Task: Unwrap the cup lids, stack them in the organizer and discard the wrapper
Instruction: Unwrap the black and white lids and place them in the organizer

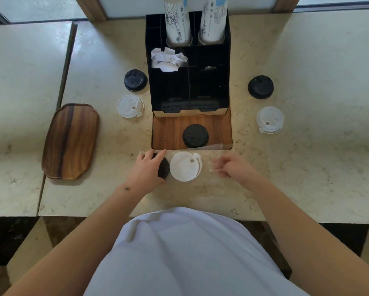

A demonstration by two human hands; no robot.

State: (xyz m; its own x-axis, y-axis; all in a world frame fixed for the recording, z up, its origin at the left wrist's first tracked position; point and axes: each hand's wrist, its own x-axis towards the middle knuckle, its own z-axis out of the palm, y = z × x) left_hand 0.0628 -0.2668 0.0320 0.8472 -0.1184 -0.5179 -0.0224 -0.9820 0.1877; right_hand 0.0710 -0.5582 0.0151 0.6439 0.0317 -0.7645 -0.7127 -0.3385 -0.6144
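Note:
A clear plastic wrapper lies on the counter just in front of the organizer, with a white lid and a black lid inside it. My left hand grips the black lid end through the wrapper. My right hand pinches the wrapper's right end, blurred by motion. One black lid sits on the organizer's wooden base.
Loose lids lie on the counter: black and white on the left, black and white on the right. A wooden tray lies far left. Paper cup stacks and crumpled paper fill the organizer's back.

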